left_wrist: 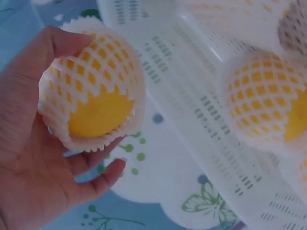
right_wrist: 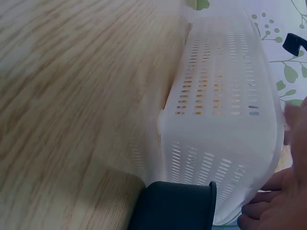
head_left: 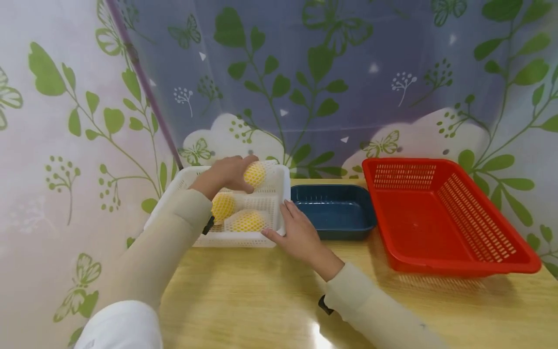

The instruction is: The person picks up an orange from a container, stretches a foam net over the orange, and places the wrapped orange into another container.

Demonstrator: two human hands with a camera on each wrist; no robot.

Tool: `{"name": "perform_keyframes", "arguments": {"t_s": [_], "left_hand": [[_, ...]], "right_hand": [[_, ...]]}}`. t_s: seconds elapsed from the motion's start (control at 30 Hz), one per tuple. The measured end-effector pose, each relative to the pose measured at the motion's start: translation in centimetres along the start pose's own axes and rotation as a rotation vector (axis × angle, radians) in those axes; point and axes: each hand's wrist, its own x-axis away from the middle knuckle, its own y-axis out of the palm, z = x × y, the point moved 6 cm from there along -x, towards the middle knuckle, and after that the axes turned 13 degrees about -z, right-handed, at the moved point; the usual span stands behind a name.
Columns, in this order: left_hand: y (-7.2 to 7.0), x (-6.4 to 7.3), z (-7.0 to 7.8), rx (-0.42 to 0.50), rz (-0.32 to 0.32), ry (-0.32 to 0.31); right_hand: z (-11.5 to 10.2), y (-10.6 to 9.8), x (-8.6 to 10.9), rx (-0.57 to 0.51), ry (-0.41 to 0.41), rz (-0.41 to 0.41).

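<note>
My left hand [head_left: 226, 173] holds a yellow fruit [head_left: 255, 174] in a white foam net, above the far part of a white plastic basket [head_left: 248, 238]. In the left wrist view, the thumb lies over the netted top and the fruit's bare yellow skin shows below. Two more netted fruits, one yellow fruit [head_left: 224, 207] and another [head_left: 247, 222] nearer the front, lie inside. At the basket's front right corner, my right hand [head_left: 302, 233] grips the rim; the right wrist view shows fingers [right_wrist: 261, 209] against its edge.
A dark blue tray [head_left: 333, 236] stands just right of the white basket. Beyond it sits a larger red basket [head_left: 418, 218] with slotted sides. All stand on a wooden table [head_left: 244, 291], with a leaf-patterned curtain [head_left: 279, 63] behind.
</note>
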Motion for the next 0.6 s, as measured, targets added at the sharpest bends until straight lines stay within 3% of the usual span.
{"name": "perform_keyframes", "arguments": {"t_s": [0.27,0.43,0.6], "left_hand": [[2.2,-2.9,0.0,-0.038,-0.157,0.031],[3.2,-3.7,0.3,-0.018,-0.183,-0.011],[4.2,-4.6,0.3,0.013,-0.208,-0.039]], "right_hand": [[-0.6,-0.1,-0.2,0.065,0.032,-0.056],[-0.8,-0.4,-0.3,0.092,0.057,-0.104],[-0.9,-0.6,-0.4,0.111,0.060,-0.098]]}}
